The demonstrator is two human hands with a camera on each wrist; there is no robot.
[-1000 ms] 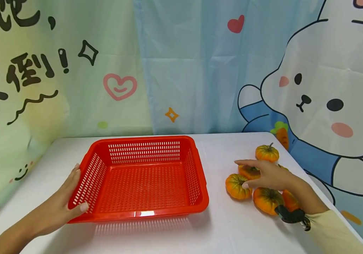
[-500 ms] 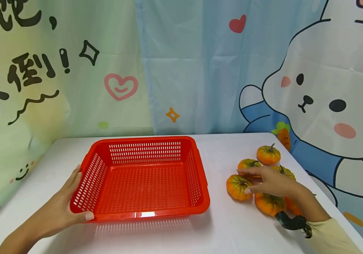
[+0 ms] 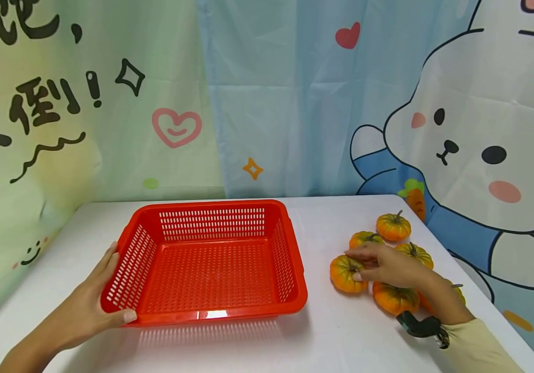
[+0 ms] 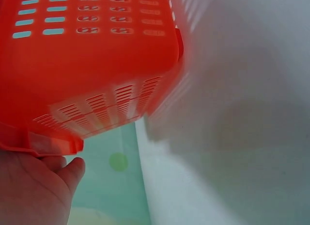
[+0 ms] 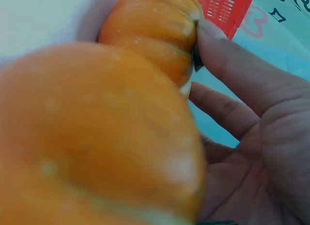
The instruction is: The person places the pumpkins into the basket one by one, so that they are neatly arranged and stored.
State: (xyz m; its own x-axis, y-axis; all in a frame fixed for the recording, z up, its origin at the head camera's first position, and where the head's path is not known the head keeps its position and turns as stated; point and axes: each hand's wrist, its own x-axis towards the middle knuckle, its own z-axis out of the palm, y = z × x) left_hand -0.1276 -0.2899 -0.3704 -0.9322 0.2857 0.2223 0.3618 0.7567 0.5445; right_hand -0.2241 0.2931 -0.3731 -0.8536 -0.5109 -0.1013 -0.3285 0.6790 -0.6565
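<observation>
My left hand (image 3: 87,305) grips the left front corner of a red plastic basket (image 3: 169,317), thumb along the front rim and fingers along the left side. In the left wrist view, the basket's slotted wall (image 4: 97,57) rises over the white tabletop, with the hand at its rim. My right hand (image 3: 390,267) pinches the leftmost small orange pumpkin (image 3: 341,274) near its stem. The right wrist view shows the thumb on this pumpkin (image 5: 145,28), the other fingers partly hidden behind it. Another pumpkin (image 5: 92,142) fills the near part of that view.
Several other small pumpkins cluster about the right hand: one at the back (image 3: 393,227), one beside the wrist (image 3: 415,254), one in front (image 3: 394,300). The white table (image 3: 323,342) ends at a printed curtain (image 3: 267,114).
My right hand has come down and left onto the leftmost pumpkin, its thumb and fingers closing in on it. The left thumb has slid right along the front rim; the basket stays put.
</observation>
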